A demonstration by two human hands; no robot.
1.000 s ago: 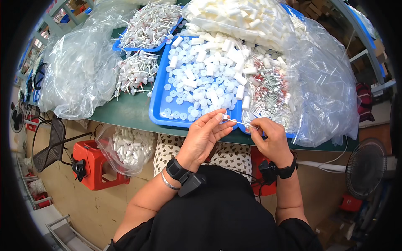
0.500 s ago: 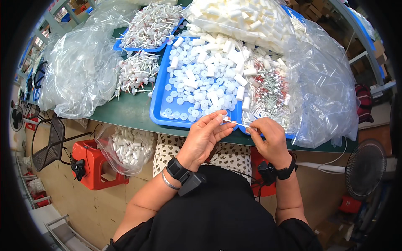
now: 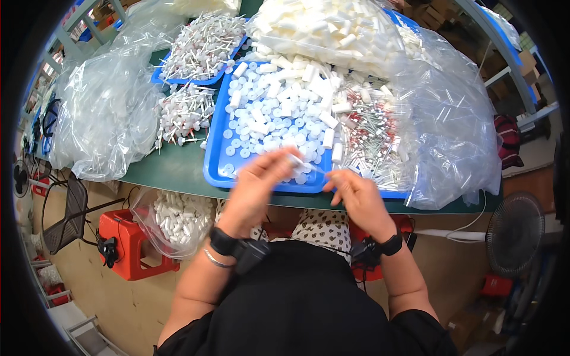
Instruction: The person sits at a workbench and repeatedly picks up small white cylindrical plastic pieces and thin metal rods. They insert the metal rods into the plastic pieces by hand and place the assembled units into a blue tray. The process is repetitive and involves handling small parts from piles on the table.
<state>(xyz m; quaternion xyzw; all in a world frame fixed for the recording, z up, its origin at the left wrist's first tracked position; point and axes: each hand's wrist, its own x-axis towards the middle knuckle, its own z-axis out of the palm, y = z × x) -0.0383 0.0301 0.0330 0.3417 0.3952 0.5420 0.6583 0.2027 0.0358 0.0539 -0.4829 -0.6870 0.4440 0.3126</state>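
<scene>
Over the front edge of the blue tray (image 3: pixel 209 161), my left hand (image 3: pixel 256 185) is smeared by motion. Its thumb and fingers pinch a small white piece with a thin stem (image 3: pixel 296 161), which points toward my right hand. My right hand (image 3: pixel 358 200) is close by on the right, fingers curled and fingertips together near the stem's end. Whether it still grips the stem or another tiny part cannot be made out. Beneath and behind my hands the tray holds translucent pale discs (image 3: pixel 261 126) and white cylinders (image 3: pixel 328 139).
Red-and-white thin pins (image 3: pixel 373 121) lie in a tray section at right. Stemmed white pieces fill a second blue tray (image 3: pixel 155 78) and form a loose pile (image 3: pixel 185 113). Clear plastic bags (image 3: pixel 454 118) flank the trays. A large bag of white cylinders (image 3: pixel 323 32) lies behind. A fan (image 3: pixel 515 234) stands at right.
Both hands have moved left, the left one fast enough to blur. The stem that stretched between my two hands now tilts from the left fingertips toward the right. The whole view has shifted slightly.
</scene>
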